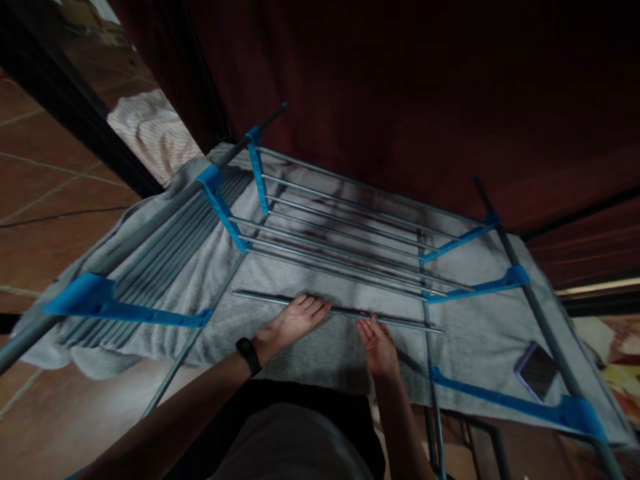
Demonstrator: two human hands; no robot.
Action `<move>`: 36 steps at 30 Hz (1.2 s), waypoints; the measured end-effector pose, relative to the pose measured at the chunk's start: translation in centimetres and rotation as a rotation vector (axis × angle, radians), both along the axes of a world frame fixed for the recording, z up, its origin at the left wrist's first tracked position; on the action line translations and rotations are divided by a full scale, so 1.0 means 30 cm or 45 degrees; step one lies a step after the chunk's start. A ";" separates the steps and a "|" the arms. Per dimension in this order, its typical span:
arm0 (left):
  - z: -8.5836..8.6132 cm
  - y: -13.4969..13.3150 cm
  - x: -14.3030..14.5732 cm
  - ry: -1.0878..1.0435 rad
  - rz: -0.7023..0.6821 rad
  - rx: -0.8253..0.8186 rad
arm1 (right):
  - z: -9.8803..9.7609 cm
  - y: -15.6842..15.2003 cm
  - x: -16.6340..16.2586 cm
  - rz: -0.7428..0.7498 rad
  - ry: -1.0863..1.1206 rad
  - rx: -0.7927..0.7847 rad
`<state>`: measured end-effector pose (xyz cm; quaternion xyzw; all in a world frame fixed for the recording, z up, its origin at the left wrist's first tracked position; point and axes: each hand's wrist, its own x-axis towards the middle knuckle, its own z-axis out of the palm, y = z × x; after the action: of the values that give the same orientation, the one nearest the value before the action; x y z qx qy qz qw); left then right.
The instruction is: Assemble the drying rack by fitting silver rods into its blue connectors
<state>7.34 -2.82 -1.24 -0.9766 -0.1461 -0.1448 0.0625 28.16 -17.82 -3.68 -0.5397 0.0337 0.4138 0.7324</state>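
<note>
A thin metal rod (407, 323) runs crosswise in front of me, over the grey blanket. My left hand (303, 316) is closed over it, left of the middle, back of the hand up. My right hand (377, 339), palm turned up, pinches the same rod further right with its fingers. Around both hands stands a frame of grey tubes with blue plastic brackets (223, 210). Several similar rods (340, 257) span between its left and right brackets. At the front, the left bracket (150, 315) and right bracket (505, 398) have no rod between them.
Several grey tubes (173, 243) lie side by side on the blanket (475, 347) at left. A phone (537, 371) lies at right, near the frame's tube. Dark red curtain (400, 87) hangs behind. Tiled floor (60, 167) and striped cloth (153, 130) show at left.
</note>
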 end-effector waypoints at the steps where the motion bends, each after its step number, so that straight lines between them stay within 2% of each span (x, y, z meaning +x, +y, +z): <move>1: -0.004 0.002 -0.002 -0.019 -0.005 0.009 | 0.003 0.003 -0.002 -0.002 0.007 0.008; 7: -0.034 0.022 -0.018 -0.170 -0.053 0.067 | 0.030 0.019 -0.010 -0.011 0.031 0.073; 11: -0.053 0.043 -0.019 -0.281 -0.010 0.023 | 0.051 0.037 -0.007 -0.046 0.069 0.085; 18: -0.055 0.060 -0.016 -0.276 0.026 0.004 | 0.074 0.062 0.023 -0.155 0.098 0.094; 27: -0.053 0.087 -0.020 -0.273 -0.004 0.098 | 0.080 0.065 0.091 -0.284 0.168 0.084; 36: -0.050 0.102 -0.012 -0.326 -0.043 0.085 | 0.057 0.076 0.080 -0.371 0.144 0.114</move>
<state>6.99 0.24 -2.74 -0.9498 -0.1315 -0.2743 0.0735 30.55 -15.55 -1.97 -0.4718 0.1345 0.3341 0.8048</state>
